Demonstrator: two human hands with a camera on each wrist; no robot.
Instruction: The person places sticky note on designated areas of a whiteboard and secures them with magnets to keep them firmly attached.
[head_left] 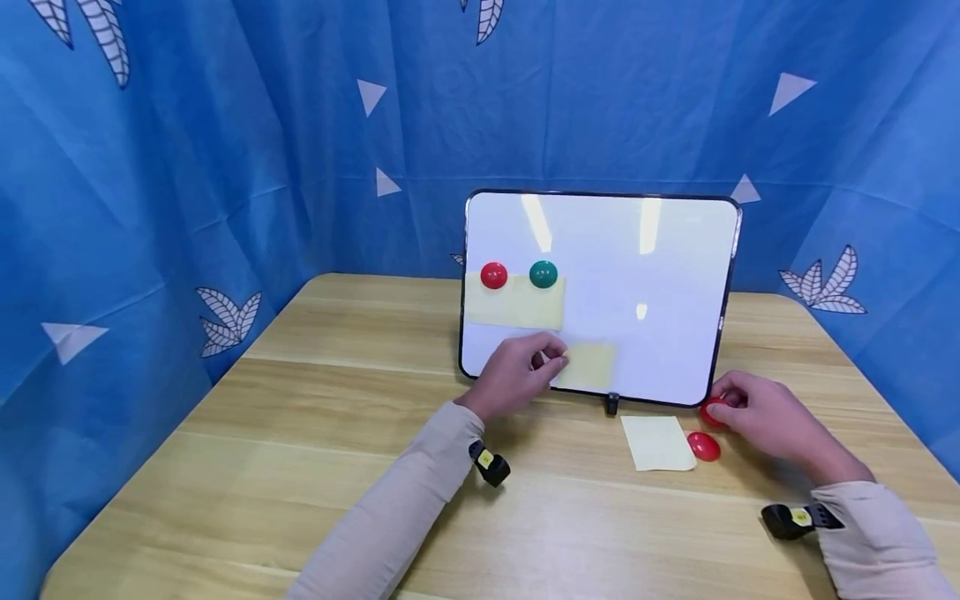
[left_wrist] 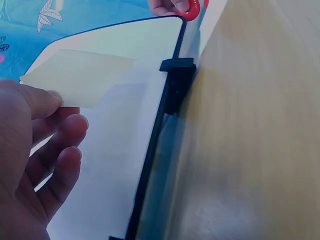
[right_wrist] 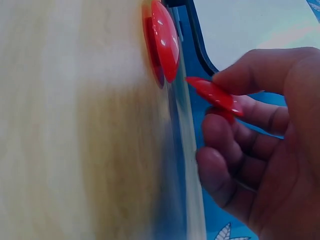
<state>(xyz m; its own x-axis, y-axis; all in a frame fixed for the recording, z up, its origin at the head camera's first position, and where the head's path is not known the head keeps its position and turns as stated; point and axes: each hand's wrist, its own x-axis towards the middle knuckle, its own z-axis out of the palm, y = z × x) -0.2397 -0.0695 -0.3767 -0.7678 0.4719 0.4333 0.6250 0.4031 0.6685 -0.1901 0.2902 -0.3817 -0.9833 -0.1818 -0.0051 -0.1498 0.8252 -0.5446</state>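
My left hand (head_left: 522,371) pinches a pale yellow sticky note (left_wrist: 82,77) by its edge, close in front of the lower part of a small whiteboard (head_left: 637,275). In the right wrist view, a red round magnet (right_wrist: 215,96) sits between the thumb and fingers of my right hand (head_left: 772,417), by the board's lower right corner. A second red magnet (head_left: 703,447) lies on the table just below that hand, beside another yellow sticky note (head_left: 658,443). Higher on the board, a red magnet (head_left: 493,275) and a green magnet (head_left: 543,273) overlap the top edge of a yellow note (head_left: 517,304).
The whiteboard stands on the wooden table (head_left: 337,467), with a black stand clip (head_left: 612,404) at its bottom edge. Blue curtains (head_left: 225,125) with leaf and triangle prints hang behind and beside the table.
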